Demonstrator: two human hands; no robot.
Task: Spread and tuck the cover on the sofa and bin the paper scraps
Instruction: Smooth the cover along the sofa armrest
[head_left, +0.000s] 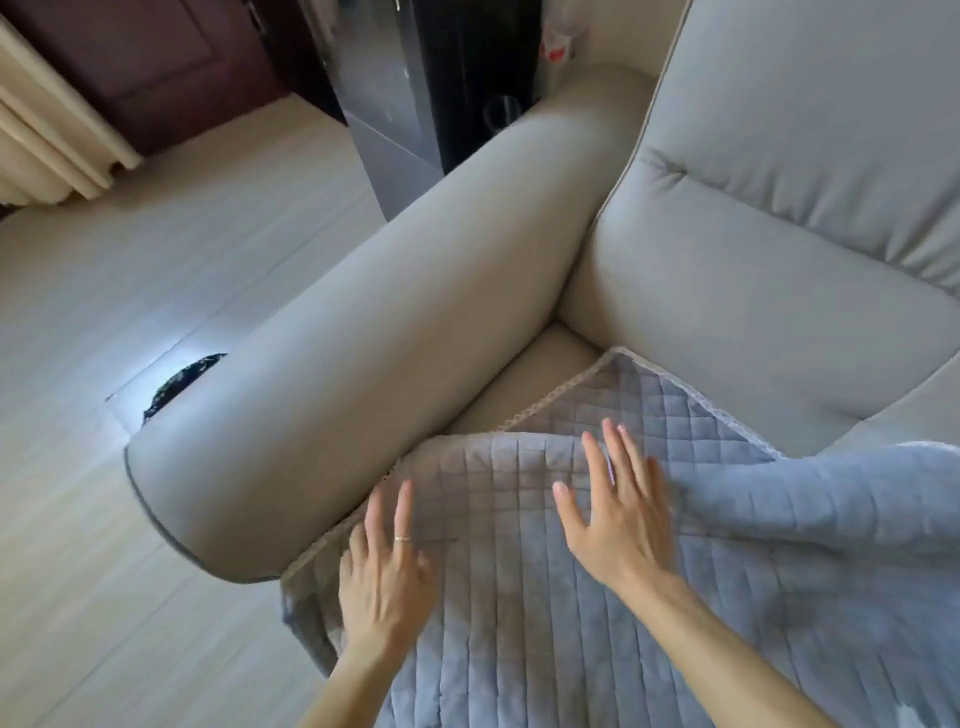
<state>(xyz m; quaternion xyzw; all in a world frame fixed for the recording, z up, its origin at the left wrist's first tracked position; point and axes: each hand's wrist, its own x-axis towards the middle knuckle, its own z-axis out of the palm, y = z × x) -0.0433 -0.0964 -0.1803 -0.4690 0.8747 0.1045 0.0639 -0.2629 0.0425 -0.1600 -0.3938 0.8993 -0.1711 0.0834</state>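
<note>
**Quilted cover (519, 613) half spread on the sofa (779, 291) seat**

Grey-blue and stitched in squares, the cover fills the bottom of the head view, lying over the front of the seat and hanging past its front edge beside the armrest (395, 322). Its far corner reaches the base of the backrest (810, 156). To the right it rises in a thick rumpled fold, and a strip of bare beige seat cushion (540, 374) shows between the cover's left edge and the armrest. The sofa is pale beige, with dark piping round the rounded armrest end.

Pale plank-patterned floor (156, 270) spreads to the left. Beyond the armrest stands a tall dark glossy cabinet (415, 78), with a dark red-brown door (145, 67) and the hem of a cream curtain (47, 150) further left. A dark patterned object (182, 379) shows on the floor behind the armrest, mostly hidden.

Right hand (613, 525) lies palm down near the middle of the cover, fingers straight and spread, gripping nothing; it is blurred, so firm contact cannot be told. Left hand (384, 577) is palm down on the cover just beside the armrest, fingers straight and slightly apart, holding nothing.

A pale lace trim (550, 400) edges the cover, and a thin ring (402, 539) sits on one left finger.
</note>
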